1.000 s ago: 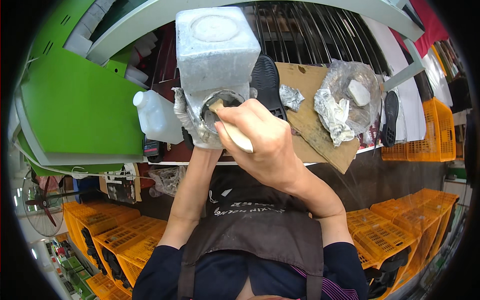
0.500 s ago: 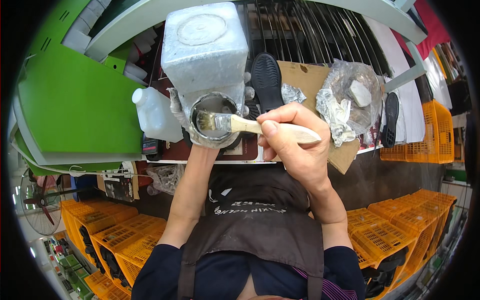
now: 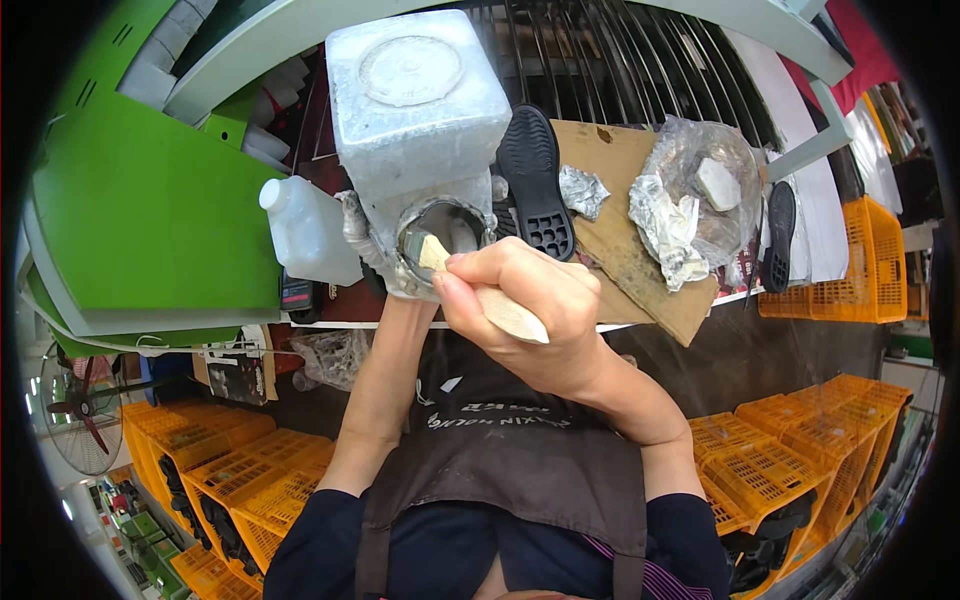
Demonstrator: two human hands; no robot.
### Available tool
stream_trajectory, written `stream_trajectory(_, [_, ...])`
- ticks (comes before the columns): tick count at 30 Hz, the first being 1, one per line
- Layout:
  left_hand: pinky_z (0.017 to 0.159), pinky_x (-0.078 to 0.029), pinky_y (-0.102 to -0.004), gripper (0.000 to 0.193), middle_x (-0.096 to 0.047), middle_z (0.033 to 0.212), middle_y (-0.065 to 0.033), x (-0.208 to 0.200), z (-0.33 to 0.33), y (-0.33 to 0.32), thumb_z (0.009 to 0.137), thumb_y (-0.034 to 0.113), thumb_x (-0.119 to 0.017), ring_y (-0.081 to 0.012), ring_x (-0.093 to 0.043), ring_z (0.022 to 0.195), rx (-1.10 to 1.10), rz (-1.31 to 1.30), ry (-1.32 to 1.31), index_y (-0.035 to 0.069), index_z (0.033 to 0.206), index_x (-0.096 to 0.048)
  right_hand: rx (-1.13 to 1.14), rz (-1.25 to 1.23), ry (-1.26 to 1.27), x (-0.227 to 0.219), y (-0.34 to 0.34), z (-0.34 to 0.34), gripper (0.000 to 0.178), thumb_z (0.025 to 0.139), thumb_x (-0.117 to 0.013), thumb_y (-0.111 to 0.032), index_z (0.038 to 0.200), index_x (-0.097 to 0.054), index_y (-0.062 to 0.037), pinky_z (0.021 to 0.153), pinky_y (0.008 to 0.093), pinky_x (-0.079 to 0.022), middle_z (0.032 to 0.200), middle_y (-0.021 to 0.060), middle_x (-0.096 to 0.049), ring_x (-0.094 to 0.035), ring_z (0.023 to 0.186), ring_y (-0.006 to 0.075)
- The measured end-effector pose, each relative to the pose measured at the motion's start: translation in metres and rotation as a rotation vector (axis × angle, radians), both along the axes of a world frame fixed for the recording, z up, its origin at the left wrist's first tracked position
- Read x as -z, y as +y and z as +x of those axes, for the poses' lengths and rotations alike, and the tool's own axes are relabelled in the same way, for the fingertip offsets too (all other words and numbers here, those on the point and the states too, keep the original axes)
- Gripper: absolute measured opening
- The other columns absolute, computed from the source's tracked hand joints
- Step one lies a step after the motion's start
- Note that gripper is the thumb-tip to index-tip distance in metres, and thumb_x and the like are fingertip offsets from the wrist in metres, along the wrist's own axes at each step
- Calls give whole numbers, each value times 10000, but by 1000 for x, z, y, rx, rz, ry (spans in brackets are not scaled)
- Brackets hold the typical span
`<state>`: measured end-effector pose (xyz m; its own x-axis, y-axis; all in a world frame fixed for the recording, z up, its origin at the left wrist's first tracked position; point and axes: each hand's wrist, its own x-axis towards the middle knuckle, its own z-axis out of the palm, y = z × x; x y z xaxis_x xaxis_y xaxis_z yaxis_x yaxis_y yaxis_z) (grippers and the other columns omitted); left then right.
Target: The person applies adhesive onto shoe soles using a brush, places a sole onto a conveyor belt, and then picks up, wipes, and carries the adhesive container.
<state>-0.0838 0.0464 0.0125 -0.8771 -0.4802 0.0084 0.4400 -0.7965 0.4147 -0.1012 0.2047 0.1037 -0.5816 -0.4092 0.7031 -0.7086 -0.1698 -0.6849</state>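
Observation:
My left hand (image 3: 357, 228), in what looks like a grey, crusted glove, reaches from underneath and grips a cloudy white plastic container (image 3: 415, 120). The container lies tipped, with its round, residue-caked mouth (image 3: 408, 272) facing me. Most of that hand is hidden behind it. My right hand (image 3: 540, 305) is closed around the pale wooden handle of a flat brush (image 3: 512, 316). The brush head is down inside the mouth, its bristles mostly out of sight. Just right of the container lies a black shoe sole (image 3: 532, 170), tread up.
A white plastic jug (image 3: 310, 232) stands left of the container. To the right are cardboard (image 3: 640, 262), crumpled foil-like wrapping (image 3: 672, 235), a plastic bag holding a whitish lump (image 3: 718, 186), and another black sole (image 3: 779, 235). Orange crates (image 3: 800, 450) flank me.
My right hand has moved left and toward me, turning the brush steeper and deeper into the mouth. The container has shifted slightly right and nearer. More of the sole's heel now shows.

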Motion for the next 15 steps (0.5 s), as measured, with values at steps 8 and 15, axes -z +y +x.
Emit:
stream_trajectory(8, [878,-499,-528,1084,-340,1359,-371,-18,2,-6,772,763,-478,-471,-515,1103,327,-189,283,-62,1429,-226,117,5,109,6,4,-3,162,713,-767,-3,819,-645,-14,478,254,-497,694,82,-657,-636,537,146])
stream_trajectory(15, [902,-477,-575,1097,-321,1380,-358,-22,-2,-8,767,745,-512,-513,-492,1107,439,-82,343,-63,1439,-194,-32,-42,-159,5,5,3,103,746,-742,-3,799,-653,1,505,229,-489,718,71,-668,-636,567,116])
